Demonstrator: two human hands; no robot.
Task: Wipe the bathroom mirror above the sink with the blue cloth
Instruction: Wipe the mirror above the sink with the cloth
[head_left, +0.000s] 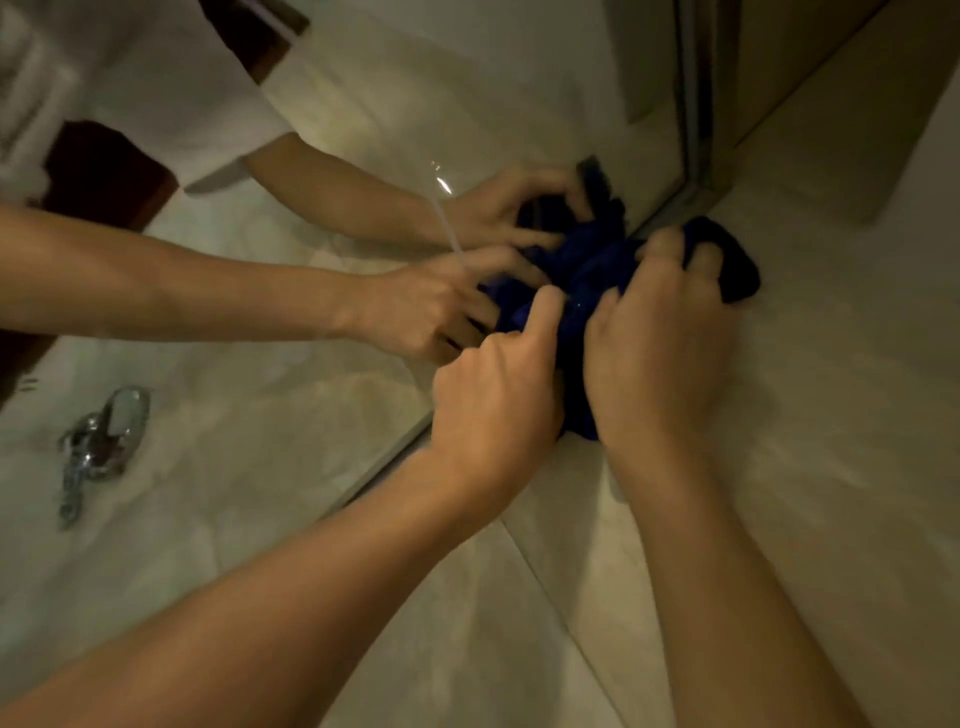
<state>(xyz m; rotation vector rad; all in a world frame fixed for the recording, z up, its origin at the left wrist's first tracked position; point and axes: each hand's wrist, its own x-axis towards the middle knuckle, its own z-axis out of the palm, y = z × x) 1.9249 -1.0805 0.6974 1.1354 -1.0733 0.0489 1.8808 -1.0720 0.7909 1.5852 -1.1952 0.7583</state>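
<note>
The blue cloth (587, 280) sits bunched against the tiled wall (831, 415) right at the lower corner of the mirror (363, 104), where the mirror's metal frame (691, 130) meets the tiles. Part of the cloth overlaps the mirror's edge, and its dark end pokes out past the far fingers onto the wall.

In the head view, both hands close on the cloth from below. The left hand (493, 405) has its grip curled into the near side of the bundle, index finger and thumb pinching a fold of the fabric just beside the mirror's edge. The right hand (660, 358) lies over the wall side of the cloth, its fingers (665, 249) bent round the top of the bundle and pressing it to the tiles. The two hands sit close together, almost touching, with blue fabric showing between them and beneath the palms.

The glass shows the reflection of both forearms and hands gripping the same cloth, along with a white sleeve (208, 130) of the person's shirt. Lower left in the mirror, a chrome tap (104, 441) is reflected, well apart from the hands. A bright streak of glare runs across the glass near the reflected wrist. The picture is dim and slightly blurred, so the cloth's folds are hard to make out.
</note>
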